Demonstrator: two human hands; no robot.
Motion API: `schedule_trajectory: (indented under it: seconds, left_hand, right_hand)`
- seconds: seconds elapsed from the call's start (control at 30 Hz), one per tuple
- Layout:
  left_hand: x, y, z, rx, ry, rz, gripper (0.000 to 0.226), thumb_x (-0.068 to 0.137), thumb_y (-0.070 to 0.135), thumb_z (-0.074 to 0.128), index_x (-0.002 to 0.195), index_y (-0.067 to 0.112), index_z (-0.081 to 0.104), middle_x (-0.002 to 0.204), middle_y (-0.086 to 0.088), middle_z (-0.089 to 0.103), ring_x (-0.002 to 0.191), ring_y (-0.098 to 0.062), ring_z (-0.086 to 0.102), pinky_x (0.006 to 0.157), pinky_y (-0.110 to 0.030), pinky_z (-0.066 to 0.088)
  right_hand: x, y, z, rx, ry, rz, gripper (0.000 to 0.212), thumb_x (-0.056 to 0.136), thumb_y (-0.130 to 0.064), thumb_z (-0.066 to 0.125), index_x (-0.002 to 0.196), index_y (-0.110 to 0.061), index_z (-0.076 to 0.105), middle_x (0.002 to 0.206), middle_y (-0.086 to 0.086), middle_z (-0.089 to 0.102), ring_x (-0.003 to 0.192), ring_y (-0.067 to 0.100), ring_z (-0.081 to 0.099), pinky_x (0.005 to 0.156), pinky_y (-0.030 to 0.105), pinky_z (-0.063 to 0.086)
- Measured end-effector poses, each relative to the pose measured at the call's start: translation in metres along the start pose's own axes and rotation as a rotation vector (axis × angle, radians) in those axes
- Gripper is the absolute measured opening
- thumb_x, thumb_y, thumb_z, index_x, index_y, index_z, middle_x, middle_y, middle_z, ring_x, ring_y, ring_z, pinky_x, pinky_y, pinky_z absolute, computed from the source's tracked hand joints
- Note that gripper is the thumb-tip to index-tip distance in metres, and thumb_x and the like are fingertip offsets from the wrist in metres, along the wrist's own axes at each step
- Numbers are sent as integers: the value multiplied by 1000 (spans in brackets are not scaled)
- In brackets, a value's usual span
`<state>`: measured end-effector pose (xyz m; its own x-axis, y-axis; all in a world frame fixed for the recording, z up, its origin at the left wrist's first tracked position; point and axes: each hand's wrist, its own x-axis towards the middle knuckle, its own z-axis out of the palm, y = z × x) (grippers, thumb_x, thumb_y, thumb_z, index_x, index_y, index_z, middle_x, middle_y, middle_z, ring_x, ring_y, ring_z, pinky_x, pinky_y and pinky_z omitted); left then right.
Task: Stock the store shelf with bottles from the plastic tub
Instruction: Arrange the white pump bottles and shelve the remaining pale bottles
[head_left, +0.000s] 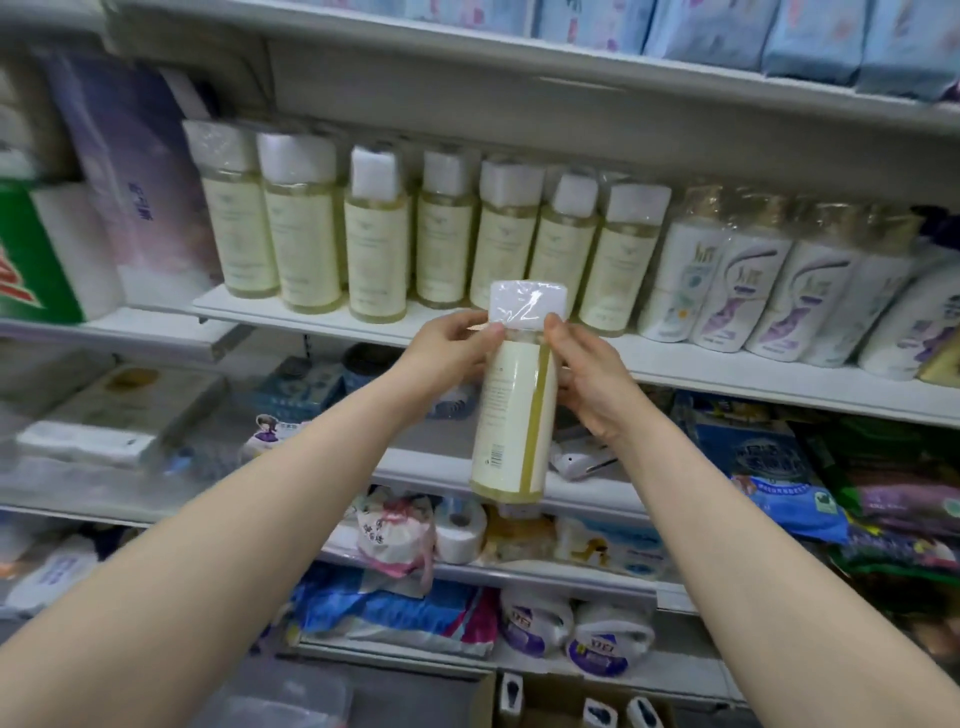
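A tall bottle (514, 410) with a cream label, pale yellow liquid and a white cap in clear wrap is held upright in front of the shelf. My left hand (452, 345) grips its neck from the left and my right hand (587, 376) grips its shoulder from the right. Behind it, on the white shelf (322, 318), stands a row of several matching bottles (376, 234). The bottle's cap overlaps the shelf's front edge. The plastic tub (291, 699) shows partly at the bottom edge.
White and purple bottles (769, 291) fill the shelf's right part. Tissue packs (119, 171) and a green box (31, 260) stand at left. Blue packs (779, 31) line the shelf above. Lower shelves hold paper rolls (460, 530), bags and boxes.
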<state>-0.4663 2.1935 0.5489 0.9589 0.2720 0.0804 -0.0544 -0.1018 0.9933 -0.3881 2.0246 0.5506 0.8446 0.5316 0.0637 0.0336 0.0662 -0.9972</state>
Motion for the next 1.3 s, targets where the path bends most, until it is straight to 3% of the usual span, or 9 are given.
schedule_trajectory:
  seconds: [0.07,0.2,0.37,0.43,0.57,0.73,1.0,1.2,1.3]
  left_hand:
    - [4,5,-18,63,-11,39,60,84,37,72,136,13,55,119,-5,70,108,-19,69,95,-39,55]
    - [9,18,-50,200,4,103,86,64,55,76,139,20,54,122,6,68,108,-11,67,96,-43,55]
    - [19,28,-77,280,10,186,67,81,29,79,141,21,50,121,8,65,103,-8,64,93,-27,51]
    - [24,27,-87,304,17,219,62,82,28,79,138,23,53,119,10,64,99,-5,63,90,-25,51]
    - [37,27,-103,325,-5,271,52,83,26,77,131,25,59,119,11,66,94,-3,63,91,-27,53]
    - [51,30,-115,338,22,339,57,83,26,77,136,24,57,122,10,66,102,-4,62,91,-24,51]
    - [77,28,-119,401,92,412,63,81,25,79,139,21,54,128,8,64,110,-9,61,97,-28,50]
    - [88,23,-115,432,131,436,57,83,26,77,135,22,56,120,12,65,107,-5,61,87,-14,47]
    - [91,20,-110,461,174,445,61,84,27,76,140,20,52,123,9,65,109,-6,60,91,-19,48]
  right_hand:
    - [12,-6,14,8,45,-28,47,92,-48,64,121,-12,61,110,7,75,96,24,72,70,32,56]
    - [35,-19,43,-20,108,-77,45,91,-48,66,119,-13,61,112,8,74,98,26,73,80,41,60]
    - [52,-34,74,-68,162,-160,35,91,-45,68,114,-19,63,112,5,72,101,22,72,90,45,59]
    - [56,-37,84,-82,180,-185,28,91,-44,69,109,-24,63,108,2,73,100,21,72,90,47,59]
    - [65,-38,99,-108,200,-207,45,84,-52,73,115,-21,62,110,3,73,104,23,70,93,53,56]
    - [77,-48,109,-116,200,-238,49,79,-56,74,116,-26,62,112,-1,72,106,23,69,94,52,56]
    - [100,-50,109,-87,169,-271,27,90,-39,71,113,-30,62,112,3,73,107,23,69,97,51,54]
    - [113,-44,105,-48,163,-260,34,91,-38,70,121,-26,60,116,3,72,112,24,67,98,49,54]
    - [118,-43,105,-46,174,-258,39,92,-39,69,125,-25,57,118,3,71,112,23,67,96,46,56]
